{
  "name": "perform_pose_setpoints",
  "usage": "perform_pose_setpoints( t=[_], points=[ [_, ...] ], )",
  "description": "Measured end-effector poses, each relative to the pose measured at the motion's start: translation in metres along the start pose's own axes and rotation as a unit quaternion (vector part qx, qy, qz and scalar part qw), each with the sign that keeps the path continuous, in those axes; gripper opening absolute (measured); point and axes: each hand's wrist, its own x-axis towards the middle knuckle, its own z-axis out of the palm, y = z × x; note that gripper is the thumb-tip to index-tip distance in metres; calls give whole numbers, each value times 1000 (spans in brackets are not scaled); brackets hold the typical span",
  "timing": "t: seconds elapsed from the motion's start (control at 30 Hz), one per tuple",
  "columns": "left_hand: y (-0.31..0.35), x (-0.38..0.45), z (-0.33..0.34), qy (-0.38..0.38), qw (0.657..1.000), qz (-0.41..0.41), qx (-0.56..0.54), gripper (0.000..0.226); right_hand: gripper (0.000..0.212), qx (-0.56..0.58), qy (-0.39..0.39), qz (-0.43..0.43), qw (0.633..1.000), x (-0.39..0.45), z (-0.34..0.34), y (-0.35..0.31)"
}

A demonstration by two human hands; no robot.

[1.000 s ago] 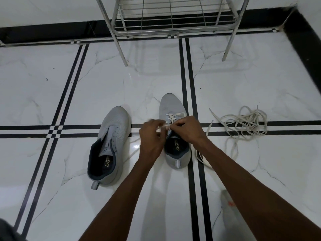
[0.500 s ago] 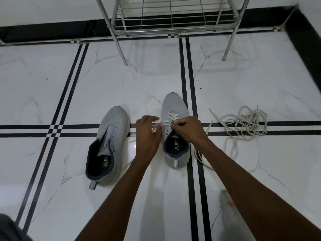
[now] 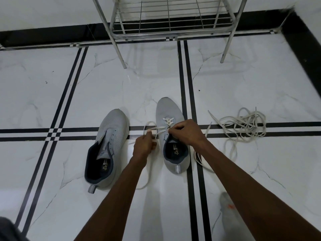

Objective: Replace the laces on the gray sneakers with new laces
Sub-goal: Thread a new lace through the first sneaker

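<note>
Two gray sneakers stand on the white marble floor. The left sneaker [image 3: 108, 148] has no lace in its eyelets. The right sneaker [image 3: 171, 117] carries a white lace [image 3: 168, 121] crossed through its front eyelets. My left hand [image 3: 145, 146] is left of that shoe, pinching one end of the lace, which loops up and out to the left. My right hand [image 3: 185, 132] rests over the shoe's tongue and pinches the lace at the eyelets. The lace's slack trails down on the floor between the shoes.
A tangled pile of white laces [image 3: 243, 125] lies on the floor to the right. A metal wire rack [image 3: 171, 20] stands at the back on thin legs. A black skirting runs along the wall. A sock-covered foot [image 3: 227, 207] shows at lower right.
My left hand has pulled away to the left and back from the shoe, drawing the lace end out into a loop. My right hand stays on the eyelets.
</note>
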Motion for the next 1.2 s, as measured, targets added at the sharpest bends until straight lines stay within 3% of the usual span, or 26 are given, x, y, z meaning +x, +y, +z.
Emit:
perform_pose_setpoints(
  t=[0.13, 0.2, 0.27, 0.43, 0.53, 0.6, 0.7, 0.77, 0.83, 1.03, 1.1, 1.2],
  points=[
    [25, 5, 4, 4, 991, -27, -131, 37, 14, 34, 30, 5, 999, 3, 0, 5],
    [42, 3, 4, 14, 984, 7, -180, 29, 17, 70, 77, 10, 994, 6, -2, 4],
    [54, -2, 2, -9, 978, 61, -201, 26, 21, 95, 74, 22, 992, 11, -4, 0],
    [69, -6, 1, -51, 961, 271, -5, 32, 41, 182, -32, 62, 981, 27, -7, -26],
    [71, -6, 4, -111, 939, 303, 119, 31, 47, 243, -80, 122, 959, 41, -6, -36],
    [69, -7, 4, -114, 924, 317, 183, 29, 39, 310, -81, 150, 935, 50, -6, -40],
    [61, -12, -1, -90, 930, 308, 182, 29, 19, 470, -43, 180, 863, 58, -12, -43],
    [54, -13, -7, -79, 952, 275, 113, 28, 18, 543, -43, 175, 820, 61, -18, -39],
    [46, -12, -12, -48, 974, 220, 28, 27, 23, 574, -34, 164, 802, 64, -24, -33],
    [22, 8, -24, 54, 993, 5, -102, 26, 11, 569, 44, 171, 803, 65, -41, -16],
    [18, 10, -21, 61, 995, 11, -84, 23, 12, 545, 43, 167, 821, 64, -41, -10],
    [24, 7, -14, 148, 979, 139, 14, 15, 13, 468, 34, 142, 871, 57, -35, -9]
  ],
)
